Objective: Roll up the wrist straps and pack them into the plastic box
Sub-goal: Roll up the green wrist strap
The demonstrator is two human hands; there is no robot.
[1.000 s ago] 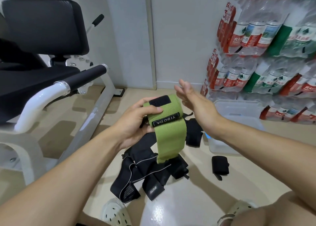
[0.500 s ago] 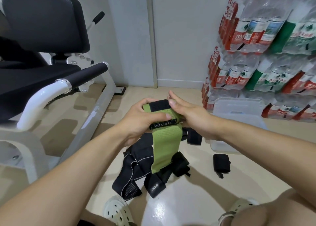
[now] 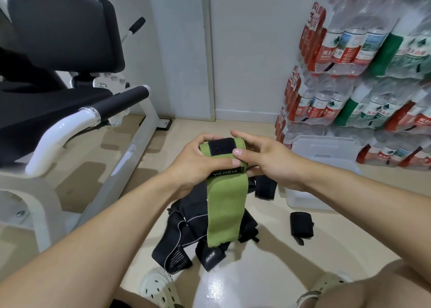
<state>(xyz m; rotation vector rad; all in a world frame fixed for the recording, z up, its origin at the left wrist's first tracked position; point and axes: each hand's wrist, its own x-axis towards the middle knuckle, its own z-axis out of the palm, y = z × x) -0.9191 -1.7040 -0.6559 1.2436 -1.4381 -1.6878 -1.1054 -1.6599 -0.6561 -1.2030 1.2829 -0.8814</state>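
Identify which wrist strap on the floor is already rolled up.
The small black roll lying alone right of the pile, in front of the plastic box. The other black straps lie unrolled in a heap.

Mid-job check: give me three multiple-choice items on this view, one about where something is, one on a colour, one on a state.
1. Where does the rolled black wrist strap lie?
A. inside the plastic box
B. on the floor, near the box
C. on the bench seat

2. What colour is the strap in the hands?
A. green
B. red
C. white

3. How far along is that strap?
A. fully rolled
B. lying flat on the floor
C. partly rolled, tail hanging

Answers:
1 B: it lies on the floor just in front of the plastic box, not inside it.
2 A: the green wrist strap has a black patch at its top.
3 C: the left hand and right hand grip the rolled top, while the loose tail hangs down over the pile of black straps.
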